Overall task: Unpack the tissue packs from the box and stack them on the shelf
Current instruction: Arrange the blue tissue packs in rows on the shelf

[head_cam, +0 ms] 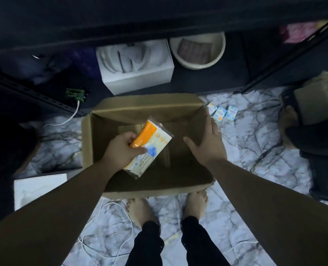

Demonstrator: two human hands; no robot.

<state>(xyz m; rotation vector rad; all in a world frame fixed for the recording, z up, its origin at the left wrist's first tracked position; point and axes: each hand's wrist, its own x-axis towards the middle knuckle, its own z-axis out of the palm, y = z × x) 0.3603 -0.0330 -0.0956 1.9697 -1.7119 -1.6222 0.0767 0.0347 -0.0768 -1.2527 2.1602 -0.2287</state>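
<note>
An open cardboard box (140, 108) stands on the marble floor in front of my feet. My left hand (120, 148) grips a white and orange tissue pack (153, 143) over the box's inside, the pack tilted. My right hand (207, 143) is open, fingers straight, its palm against the box's right wall. The bottom of the box looks dark and bare where it shows. Three small blue and white tissue packs (219, 113) lie on the floor just right of the box. The dark shelf (159, 25) runs across the top of the view.
Under the shelf stand a white foam box (140, 79) and a cream bowl (197, 64). A white cable (109, 227) loops on the floor by my feet. A white box (38, 189) lies at the left. Another person's foot (288, 123) and dark items are at the right.
</note>
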